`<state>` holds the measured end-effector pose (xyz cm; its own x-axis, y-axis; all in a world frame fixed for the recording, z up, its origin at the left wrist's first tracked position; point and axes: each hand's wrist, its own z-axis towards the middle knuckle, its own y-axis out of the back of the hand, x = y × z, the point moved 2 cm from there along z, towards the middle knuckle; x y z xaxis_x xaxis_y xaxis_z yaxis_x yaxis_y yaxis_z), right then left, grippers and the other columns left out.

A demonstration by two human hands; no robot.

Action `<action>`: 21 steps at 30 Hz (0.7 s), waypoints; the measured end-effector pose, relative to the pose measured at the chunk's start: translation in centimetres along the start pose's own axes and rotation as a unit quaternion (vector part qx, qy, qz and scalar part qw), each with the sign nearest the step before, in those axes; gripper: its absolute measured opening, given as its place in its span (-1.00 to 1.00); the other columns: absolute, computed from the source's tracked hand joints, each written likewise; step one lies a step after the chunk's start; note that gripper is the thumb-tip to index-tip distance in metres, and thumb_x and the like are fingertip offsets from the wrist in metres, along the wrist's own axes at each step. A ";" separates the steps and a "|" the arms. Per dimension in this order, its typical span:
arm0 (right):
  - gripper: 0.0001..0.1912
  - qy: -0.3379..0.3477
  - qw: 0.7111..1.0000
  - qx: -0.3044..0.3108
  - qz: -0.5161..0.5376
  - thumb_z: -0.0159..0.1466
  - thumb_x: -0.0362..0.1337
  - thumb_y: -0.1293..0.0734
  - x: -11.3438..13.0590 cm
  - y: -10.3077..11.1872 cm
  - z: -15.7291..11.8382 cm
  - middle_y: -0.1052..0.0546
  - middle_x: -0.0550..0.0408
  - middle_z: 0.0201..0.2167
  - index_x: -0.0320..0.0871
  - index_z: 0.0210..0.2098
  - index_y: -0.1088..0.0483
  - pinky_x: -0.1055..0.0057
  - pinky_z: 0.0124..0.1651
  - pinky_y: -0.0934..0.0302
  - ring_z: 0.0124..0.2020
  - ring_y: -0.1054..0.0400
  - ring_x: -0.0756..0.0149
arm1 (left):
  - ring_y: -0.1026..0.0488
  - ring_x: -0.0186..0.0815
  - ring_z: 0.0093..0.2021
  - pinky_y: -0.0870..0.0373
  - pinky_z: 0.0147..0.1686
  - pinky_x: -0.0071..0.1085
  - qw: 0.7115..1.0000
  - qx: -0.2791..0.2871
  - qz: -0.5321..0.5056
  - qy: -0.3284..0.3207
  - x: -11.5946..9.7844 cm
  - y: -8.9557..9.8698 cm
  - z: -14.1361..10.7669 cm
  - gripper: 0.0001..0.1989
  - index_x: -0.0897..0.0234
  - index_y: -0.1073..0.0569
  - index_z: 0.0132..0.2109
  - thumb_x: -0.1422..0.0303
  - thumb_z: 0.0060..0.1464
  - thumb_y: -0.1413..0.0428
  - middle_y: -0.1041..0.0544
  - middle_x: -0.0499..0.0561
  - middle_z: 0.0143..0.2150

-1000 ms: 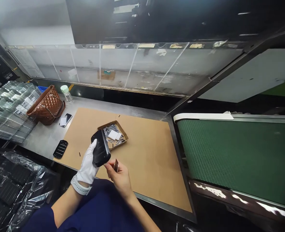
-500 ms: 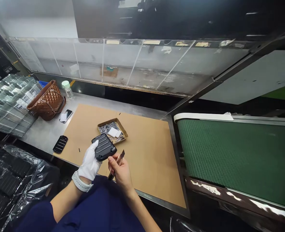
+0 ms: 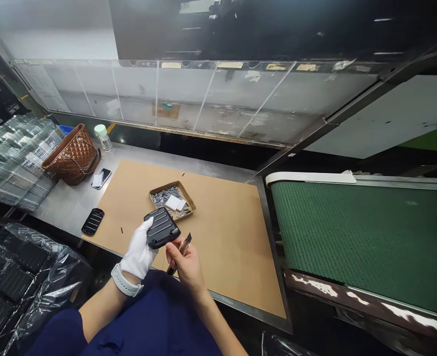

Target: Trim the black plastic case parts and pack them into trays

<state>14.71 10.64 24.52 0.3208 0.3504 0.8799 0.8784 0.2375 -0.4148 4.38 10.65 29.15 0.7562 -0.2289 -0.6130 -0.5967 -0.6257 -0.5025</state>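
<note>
Holding one black case (image 3: 162, 228), left hand (image 3: 139, 254) gloved, one knife (image 3: 184, 245), right hand (image 3: 187, 267) bare

No writing can be read: the pale yellow paper labels (image 3: 171, 65) along the top of the clear plastic panel (image 3: 203, 99) are too blurred, and the black ribbed plastic case (image 3: 162, 227) in the white-gloved left hand (image 3: 139, 252) shows no legible marking.

Here's the white-gloved left hand (image 3: 139, 254), raised and curled firmly around its grip, a white wrist strap (image 3: 126, 280) snug at the wrist! Just beside it, the bare right hand (image 3: 186, 267) pinches closed, the left forearm (image 3: 100, 304) and right forearm (image 3: 214, 316) angling in together.
</note>
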 end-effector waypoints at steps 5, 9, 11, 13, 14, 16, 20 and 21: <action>-0.57 0.007 1.000 0.006 0.002 0.04 0.08 -0.42 0.3 -0.3 -0.2 -0.16 0.38 -0.80 -0.17 -0.43 -0.34 0.53 -0.68 0.09 -0.77 0.06 0.56 | -0.48 -0.31 -0.44 -0.45 -0.30 -0.43 1.000 0.003 -0.011 0.004 0.1 -0.3 -0.1 -0.84 0.29 -0.51 -0.45 0.45 0.07 -0.09 -0.56 0.01 -0.46; -0.58 0.015 1.000 0.005 0.008 0.04 0.08 -0.43 0.2 -0.5 -0.1 -0.16 0.38 -0.79 -0.15 -0.46 -0.30 0.55 -0.69 0.09 -0.76 0.06 0.56 | -0.54 -0.27 -0.31 -0.47 -0.22 -0.44 0.999 -0.005 -0.029 0.022 -0.2 -0.5 -0.5 -0.92 0.29 -0.51 -0.36 0.43 0.04 -0.11 -0.59 0.04 -0.36; -0.57 0.021 1.000 0.000 0.016 0.04 0.08 -0.43 0.2 -0.4 0.1 -0.12 0.40 -0.80 -0.13 -0.49 -0.25 0.56 -0.71 0.13 -0.77 0.09 0.57 | -0.55 -0.27 -0.28 -0.47 -0.17 -0.43 0.998 -0.015 -0.045 0.031 -0.3 -0.5 -0.7 -0.90 0.28 -0.50 -0.33 0.40 0.05 -0.09 -0.58 0.04 -0.33; -0.53 0.031 0.999 -0.013 0.027 0.06 0.12 -0.41 0.9 0.0 0.6 -0.06 0.41 -0.79 -0.10 -0.55 -0.18 0.58 -0.74 0.20 -0.78 0.15 0.59 | -0.55 -0.29 -0.26 -0.46 -0.14 -0.44 0.997 -0.028 -0.058 0.029 -0.4 -0.5 -0.8 -0.91 0.27 -0.48 -0.30 0.40 0.03 -0.09 -0.58 0.02 -0.32; -0.49 0.039 0.998 -0.024 0.034 0.07 0.16 -0.38 1.5 0.3 0.8 -0.03 0.41 -0.77 -0.09 -0.58 -0.13 0.59 -0.74 0.22 -0.77 0.17 0.59 | -0.55 -0.29 -0.24 -0.45 -0.12 -0.45 0.997 -0.033 -0.060 0.024 -0.5 -0.4 -0.9 -0.92 0.27 -0.47 -0.29 0.40 0.01 -0.11 -0.58 0.01 -0.31; -0.42 0.068 0.995 -0.045 0.054 0.10 0.24 -0.30 3.2 0.8 1.5 -0.01 0.39 -0.75 -0.09 -0.63 -0.06 0.60 -0.73 0.21 -0.76 0.17 0.59 | -0.55 -0.27 -0.20 -0.45 -0.10 -0.44 0.998 -0.033 -0.050 0.020 -0.7 -0.4 -1.1 -0.90 0.26 -0.46 -0.29 0.41 -0.04 -0.16 -0.58 0.01 -0.30; -0.38 0.129 0.987 -0.018 0.095 0.10 0.25 -0.30 7.0 0.7 2.6 0.03 0.38 -0.76 -0.10 -0.66 -0.01 0.59 -0.74 0.25 -0.76 0.22 0.58 | -0.54 -0.25 -0.20 -0.45 -0.09 -0.41 0.997 -0.029 -0.044 0.063 -0.7 -0.6 -1.3 -0.97 0.25 -0.45 -0.34 0.41 0.01 -0.12 -0.57 0.02 -0.34; -0.38 0.135 0.986 -0.002 0.096 0.09 0.24 -0.31 7.7 0.3 2.9 0.04 0.38 -0.77 -0.10 -0.67 -0.01 0.58 -0.74 0.27 -0.76 0.24 0.59 | -0.55 -0.25 -0.23 -0.45 -0.11 -0.40 0.995 -0.027 -0.049 0.081 -0.6 -0.7 -1.3 -0.94 0.26 -0.46 -0.35 0.42 0.05 -0.08 -0.57 0.03 -0.35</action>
<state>16.46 16.00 30.48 0.5632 0.1342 0.8154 0.7937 0.1867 -0.5789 4.73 10.27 30.66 0.8463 -0.2792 -0.4536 -0.5056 -0.6891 -0.5191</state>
